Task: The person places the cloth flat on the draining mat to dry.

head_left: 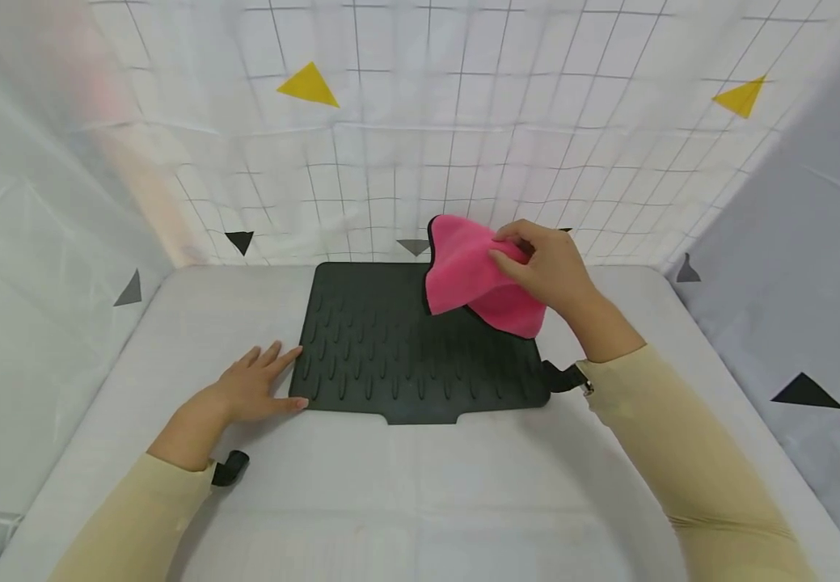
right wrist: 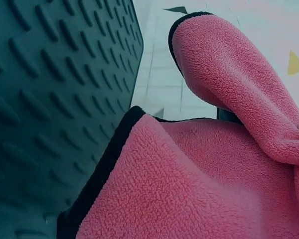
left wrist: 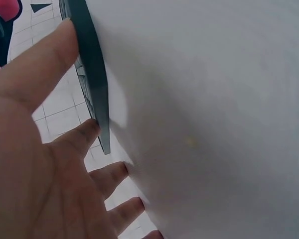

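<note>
A dark mat (head_left: 369, 339) with rows of raised ridges and a tab at its near edge lies on the white table. My right hand (head_left: 554, 267) pinches a pink cloth (head_left: 463, 267) with black edging between thumb and fingers, above the mat's far right part. In the right wrist view the fluffy cloth (right wrist: 189, 179) hangs in folds beside the ridged mat (right wrist: 65, 89). My left hand (head_left: 252, 388) lies spread on the table at the mat's left edge. Its thumb and index fingertip touch that edge in the left wrist view, where the mat (left wrist: 92, 64) shows edge-on.
The white table (head_left: 420, 501) is covered with a smooth sheet. Behind it stands a white gridded sheet (head_left: 390, 162) with yellow and black triangles. Pale sheets hang at the left (head_left: 41, 242) and right. A black strap (head_left: 230, 469) shows at the left wrist.
</note>
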The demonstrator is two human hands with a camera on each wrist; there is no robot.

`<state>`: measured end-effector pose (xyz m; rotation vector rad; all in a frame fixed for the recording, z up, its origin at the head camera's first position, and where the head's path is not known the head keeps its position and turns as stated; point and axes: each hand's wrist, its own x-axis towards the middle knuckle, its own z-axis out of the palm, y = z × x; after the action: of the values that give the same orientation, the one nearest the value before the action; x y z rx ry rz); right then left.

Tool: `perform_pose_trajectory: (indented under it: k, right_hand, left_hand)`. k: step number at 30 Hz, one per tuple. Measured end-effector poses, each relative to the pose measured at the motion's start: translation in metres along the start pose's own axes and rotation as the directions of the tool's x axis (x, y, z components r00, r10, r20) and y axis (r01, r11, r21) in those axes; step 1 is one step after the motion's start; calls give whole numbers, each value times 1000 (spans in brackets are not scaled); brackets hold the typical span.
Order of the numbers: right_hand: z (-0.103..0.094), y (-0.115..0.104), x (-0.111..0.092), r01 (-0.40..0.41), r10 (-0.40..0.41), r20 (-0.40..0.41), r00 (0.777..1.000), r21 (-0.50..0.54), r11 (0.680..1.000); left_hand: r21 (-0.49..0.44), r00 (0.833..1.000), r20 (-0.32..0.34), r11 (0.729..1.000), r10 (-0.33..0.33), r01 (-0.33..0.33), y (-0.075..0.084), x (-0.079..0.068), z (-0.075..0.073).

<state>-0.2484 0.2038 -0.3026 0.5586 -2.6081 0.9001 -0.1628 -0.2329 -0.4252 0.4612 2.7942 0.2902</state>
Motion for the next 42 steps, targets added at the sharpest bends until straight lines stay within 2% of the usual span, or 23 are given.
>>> perform_pose_trajectory:
  k: [8,15,20,32,38,42]
  right_hand:
    - [25,-15,9,38,-39,26,999,59,998]
    - [50,-19,13,73,-82,70,994,116,991]
    - [70,-18,11,46,-65,113,991,162,986]
    - [121,-10,1,64,-92,214,973,134,989]
    - [134,-4,-5,30,-64,306,950,116,993]
    - [138,0,-8,19,-53,323,945,108,994]
  left_hand:
    - [-13,1000,4,1000,-1,1,-1,-1,-2]
    - [-20,1000,10,1000,-11,11,-3,-2,-1]
    - [-20,1000,9,1000,-13,13,1,-4,-4]
    - [-17,1000,-6,1000,-9,9,0,-2,0]
    - [-7,1000,-7,1000,-2,2,0,-1,-1]
    - [5,1000,-15,1000,10,-10,0,-1,-1]
